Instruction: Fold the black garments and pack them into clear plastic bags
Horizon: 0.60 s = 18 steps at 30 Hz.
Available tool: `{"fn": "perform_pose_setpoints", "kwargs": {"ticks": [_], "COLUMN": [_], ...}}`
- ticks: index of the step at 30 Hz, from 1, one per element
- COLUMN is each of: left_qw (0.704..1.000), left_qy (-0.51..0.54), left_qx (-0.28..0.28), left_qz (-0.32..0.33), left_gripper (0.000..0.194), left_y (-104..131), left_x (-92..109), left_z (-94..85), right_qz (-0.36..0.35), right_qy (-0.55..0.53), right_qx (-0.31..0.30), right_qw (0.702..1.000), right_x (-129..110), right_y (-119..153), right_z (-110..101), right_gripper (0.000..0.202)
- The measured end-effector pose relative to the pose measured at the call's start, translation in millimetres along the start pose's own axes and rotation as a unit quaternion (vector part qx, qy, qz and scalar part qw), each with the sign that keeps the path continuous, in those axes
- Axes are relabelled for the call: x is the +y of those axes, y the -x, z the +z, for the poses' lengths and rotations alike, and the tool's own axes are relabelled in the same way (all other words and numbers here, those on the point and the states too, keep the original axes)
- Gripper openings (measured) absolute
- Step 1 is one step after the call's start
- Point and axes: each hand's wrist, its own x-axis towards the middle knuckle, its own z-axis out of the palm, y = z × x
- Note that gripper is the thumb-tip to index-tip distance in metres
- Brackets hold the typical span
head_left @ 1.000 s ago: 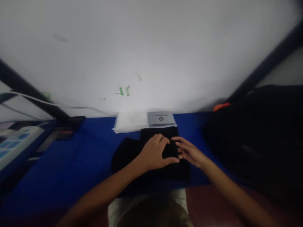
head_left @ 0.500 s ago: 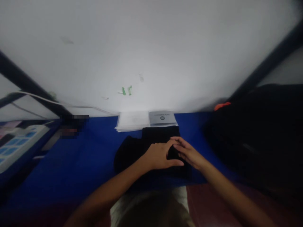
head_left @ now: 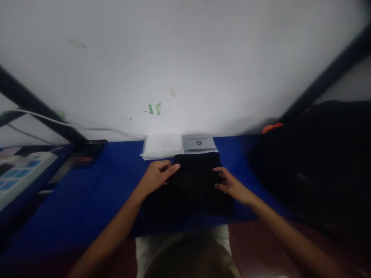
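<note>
A folded piece of black cloth (head_left: pixel 197 181), perhaps a garment, lies in front of me on the blue tabletop (head_left: pixel 110 185). My left hand (head_left: pixel 158 175) is at its upper left side, with thumb and fingers closed on the cloth there. At the right edge, my right hand (head_left: pixel 232 186) touches the cloth with its fingers apart. Both hands are separate, with the black fabric between them. Folds and layers are hard to make out in the dark material.
White plastic packets (head_left: pixel 164 146) and a grey printed packet (head_left: pixel 198 143) lie behind the cloth against the wall. A large black heap (head_left: pixel 319 166) stands at right. On the left are a white-and-blue box (head_left: pixel 23 173) and a cable (head_left: pixel 87 128).
My left hand has moved left, away from my right hand, to the cloth's left side. My right hand stays near the right edge. The cloth's left part has shifted.
</note>
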Motion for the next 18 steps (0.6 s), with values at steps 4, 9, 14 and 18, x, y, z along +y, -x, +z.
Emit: {"fn": "perform_pose_setpoints", "kwargs": {"ticks": [4,9,14,18], "left_qw": [0.997,0.978,0.929,0.929], "left_qy": [0.023,-0.151,-0.358,-0.346], "left_qx": [0.022,-0.073,-0.017,0.045], "left_qz": [-0.071,-0.120,-0.089,0.121], "left_gripper": [0.050,0.035,0.017,0.027], "left_y": [14,21,22,26], "left_x": [-36,-70,-58,-27], "left_z": [-36.4,-64.4,-72.5,-47.2], "right_qz": [-0.029,-0.083,-0.131,-0.169], "right_qy": [-0.005,0.116,0.264,0.345], "right_qx": [0.043,0.043,0.013,-0.053], "right_qw": [0.999,0.989,0.955,0.922], "right_x": [5,15,3,-13], "right_y": [-2,-8,0,9], "right_z": [-22,-33,-33,-38], "right_gripper": [0.050,0.042,0.047,0.063]}}
